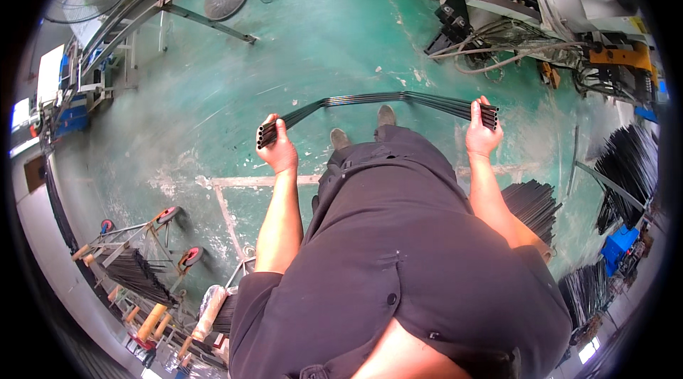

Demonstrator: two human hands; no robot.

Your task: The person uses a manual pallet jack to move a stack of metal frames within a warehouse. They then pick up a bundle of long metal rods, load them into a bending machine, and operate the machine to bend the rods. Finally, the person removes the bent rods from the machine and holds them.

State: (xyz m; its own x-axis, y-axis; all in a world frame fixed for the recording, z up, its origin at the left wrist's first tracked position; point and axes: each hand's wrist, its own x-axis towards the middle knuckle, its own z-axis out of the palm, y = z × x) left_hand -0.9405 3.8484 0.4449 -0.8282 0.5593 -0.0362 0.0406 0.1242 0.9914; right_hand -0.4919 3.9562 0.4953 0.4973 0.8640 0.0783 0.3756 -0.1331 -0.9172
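Note:
A bundle of several long black tubes (370, 99) is bent into a U shape in front of me, its curve reaching out over the green floor. My left hand (279, 148) grips one end of the bundle, where the open tube mouths show. My right hand (482, 134) grips the other end at about the same height. Both arms are stretched forward from a dark shirt. My two shoes (363, 127) show on the floor between the hands.
A machine with cables and hoses (541, 16) stands at the upper right. Piles of black tubes (629, 166) lie at the right. A wheeled cart holding more tubes (142, 265) is at the lower left. A metal rack and fan (142, 2) stand at the upper left.

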